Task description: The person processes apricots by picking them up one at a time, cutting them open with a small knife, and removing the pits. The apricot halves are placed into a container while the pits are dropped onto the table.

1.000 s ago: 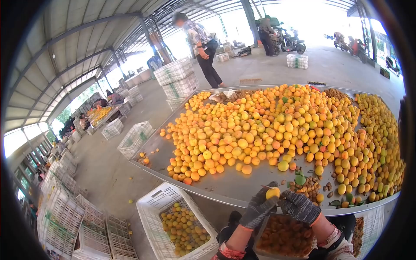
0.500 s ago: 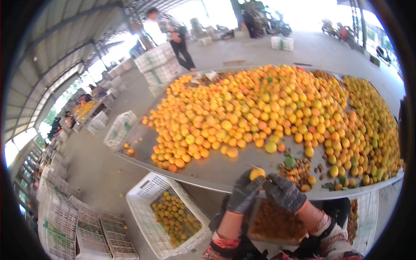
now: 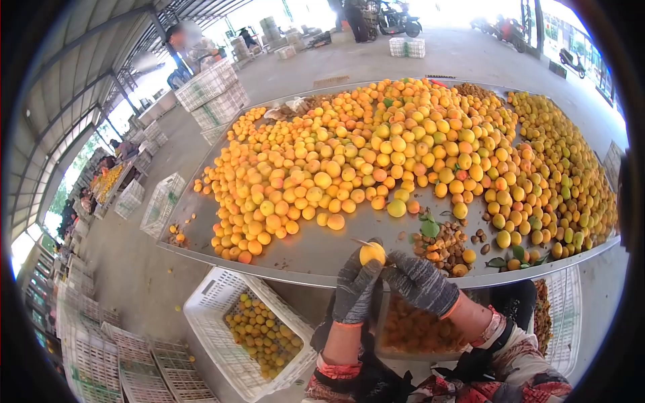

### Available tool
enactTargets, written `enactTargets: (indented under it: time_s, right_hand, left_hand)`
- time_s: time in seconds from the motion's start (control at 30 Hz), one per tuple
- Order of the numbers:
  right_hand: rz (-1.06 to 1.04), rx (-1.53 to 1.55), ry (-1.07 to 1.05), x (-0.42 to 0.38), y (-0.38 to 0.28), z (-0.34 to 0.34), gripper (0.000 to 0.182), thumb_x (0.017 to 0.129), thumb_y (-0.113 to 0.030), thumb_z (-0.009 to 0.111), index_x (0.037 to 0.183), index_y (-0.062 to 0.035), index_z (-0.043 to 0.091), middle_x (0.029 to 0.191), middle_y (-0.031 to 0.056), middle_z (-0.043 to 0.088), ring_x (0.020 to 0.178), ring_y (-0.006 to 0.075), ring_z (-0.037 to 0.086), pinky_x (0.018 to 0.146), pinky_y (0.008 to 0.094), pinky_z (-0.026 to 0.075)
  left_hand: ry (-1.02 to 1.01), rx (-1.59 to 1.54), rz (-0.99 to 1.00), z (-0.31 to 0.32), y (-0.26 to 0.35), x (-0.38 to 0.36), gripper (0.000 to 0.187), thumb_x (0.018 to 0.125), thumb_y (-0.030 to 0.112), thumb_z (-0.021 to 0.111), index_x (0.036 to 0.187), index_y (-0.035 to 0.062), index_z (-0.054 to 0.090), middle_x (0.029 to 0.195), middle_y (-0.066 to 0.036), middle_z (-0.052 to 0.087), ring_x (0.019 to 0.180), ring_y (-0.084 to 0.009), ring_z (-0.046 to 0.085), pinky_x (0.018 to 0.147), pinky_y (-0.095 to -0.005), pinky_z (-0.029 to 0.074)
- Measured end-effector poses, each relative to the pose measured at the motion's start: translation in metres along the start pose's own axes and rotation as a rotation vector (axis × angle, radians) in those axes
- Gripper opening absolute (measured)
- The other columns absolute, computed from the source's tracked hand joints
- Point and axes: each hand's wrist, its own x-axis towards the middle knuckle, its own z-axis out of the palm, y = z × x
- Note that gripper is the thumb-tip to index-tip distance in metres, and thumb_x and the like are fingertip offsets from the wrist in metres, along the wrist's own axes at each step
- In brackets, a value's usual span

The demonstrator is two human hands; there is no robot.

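My left hand (image 3: 356, 289), in a grey knit glove, is closed around a yellow-orange apricot (image 3: 372, 253) near the table's front edge. A thin, pale, stick-like piece (image 3: 359, 241) shows at the fruit's upper left. My right hand (image 3: 423, 282), gloved alike, has its fingers closed with the tips right at the apricot's right side. Beyond both hands, a large heap of apricots (image 3: 322, 180) covers much of the metal table (image 3: 302, 258). Brown pits and scraps (image 3: 443, 247) lie by my right hand with a green leaf (image 3: 430, 228).
Below the table's edge stands a white crate (image 3: 201, 302) with yellow-green apricots (image 3: 265, 336). Another container (image 3: 430, 326) of orange-brown pieces sits under my hands. A greener apricot heap (image 3: 564, 161) lies right. Crates (image 3: 215, 94) are stacked behind, near a person (image 3: 198, 50).
The view has shifted, so the table and heap appear farther left and higher. Both hands remain together at the apricot, with the fruit still in my left hand.
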Motion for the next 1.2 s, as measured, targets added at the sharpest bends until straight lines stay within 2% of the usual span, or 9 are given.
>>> enactTargets:
  time_s: [0.1,0.4,0.5,0.53,0.6,0.67,0.93,1.03,1.2]
  right_hand:
    - [-0.266,-0.355,-0.075,0.001,0.011,-0.014,0.025,0.081,-0.006,0.058,0.104,0.0035,0.054,0.083,0.0166,0.06,0.075,0.0262,0.061,0.061,0.0327,0.049]
    - [-0.038,0.105,-0.148,0.012,-0.018,-0.022,0.03,0.083,-0.01,0.057,0.11,0.0025,0.051,0.087,0.0154,0.062,0.075,0.0229,0.062,0.064,0.03,0.048]
    - [-0.201,-0.379,-0.138,0.014,-0.023,-0.044,0.03,0.083,-0.01,0.057,0.11,0.0021,0.051,0.086,0.0141,0.062,0.073,0.022,0.062,0.065,0.0293,0.048]
    - [0.066,-0.277,-0.145,0.013,-0.034,-0.048,0.031,0.082,-0.01,0.059,0.11,0.0023,0.051,0.085,0.0132,0.062,0.073,0.0217,0.062,0.065,0.029,0.048]
    - [-0.016,-0.308,-0.1,0.007,-0.042,-0.045,0.031,0.082,-0.009,0.06,0.109,0.0023,0.051,0.084,0.013,0.062,0.072,0.0219,0.062,0.065,0.0289,0.048]
    - [-0.087,-0.365,-0.024,-0.003,-0.038,-0.035,0.025,0.08,-0.007,0.06,0.103,0.0015,0.053,0.081,0.0125,0.061,0.072,0.0235,0.061,0.064,0.0299,0.047]
    - [-0.037,-0.322,0.034,-0.016,-0.015,0.001,0.022,0.08,-0.004,0.058,0.101,0.0005,0.054,0.084,0.0132,0.06,0.075,0.0256,0.061,0.064,0.0325,0.047]
    - [0.103,-0.268,0.047,-0.014,-0.019,0.005,0.025,0.08,-0.018,0.059,0.1,-0.0041,0.055,0.082,0.0143,0.058,0.073,0.03,0.058,0.062,0.0369,0.046]
    - [-0.125,-0.298,0.115,-0.013,-0.014,0.011,0.025,0.08,-0.02,0.058,0.099,-0.0033,0.056,0.085,0.0149,0.058,0.076,0.0308,0.058,0.063,0.0382,0.046]
  left_hand:
    - [-0.046,0.137,-0.045,-0.005,0.005,0.0,0.036,0.082,0.014,0.061,0.114,0.0014,0.051,0.095,-0.002,0.057,0.079,-0.0076,0.051,0.07,-0.0201,0.042]
    - [-0.019,0.067,0.032,0.001,0.008,-0.002,0.04,0.079,0.011,0.063,0.116,0.0033,0.049,0.091,-0.001,0.057,0.071,-0.0062,0.051,0.059,-0.0186,0.044]
    - [-0.081,0.115,0.107,-0.004,0.006,-0.001,0.044,0.078,0.007,0.063,0.119,0.0034,0.047,0.093,-0.003,0.057,0.068,-0.0084,0.052,0.059,-0.0195,0.045]
    - [-0.052,0.083,0.134,-0.001,0.008,-0.001,0.047,0.077,0.011,0.065,0.119,0.0036,0.046,0.093,-0.005,0.058,0.064,-0.0095,0.052,0.053,-0.0201,0.043]
    - [-0.023,0.052,0.165,0.0,0.009,-0.002,0.05,0.076,0.015,0.067,0.12,0.0038,0.045,0.093,-0.007,0.059,0.06,-0.0106,0.052,0.047,-0.0208,0.041]
    - [-0.099,-0.03,0.098,-0.005,0.009,-0.001,0.047,0.077,0.003,0.061,0.121,0.0025,0.045,0.099,-0.008,0.056,0.073,-0.0114,0.054,0.06,-0.0226,0.047]
    - [-0.074,-0.052,0.128,0.0,0.001,-0.001,0.046,0.077,0.003,0.062,0.12,0.0006,0.045,0.1,-0.008,0.057,0.086,-0.0145,0.056,0.074,-0.0247,0.047]
    - [-0.052,-0.044,0.165,0.002,-0.001,-0.002,0.046,0.077,0.004,0.063,0.12,-0.0003,0.045,0.101,-0.008,0.056,0.09,-0.0152,0.055,0.08,-0.0259,0.046]
    - [-0.055,-0.011,0.126,0.003,0.002,-0.005,0.046,0.077,0.002,0.062,0.12,-0.0005,0.045,0.102,-0.007,0.056,0.091,-0.0148,0.054,0.081,-0.0261,0.045]
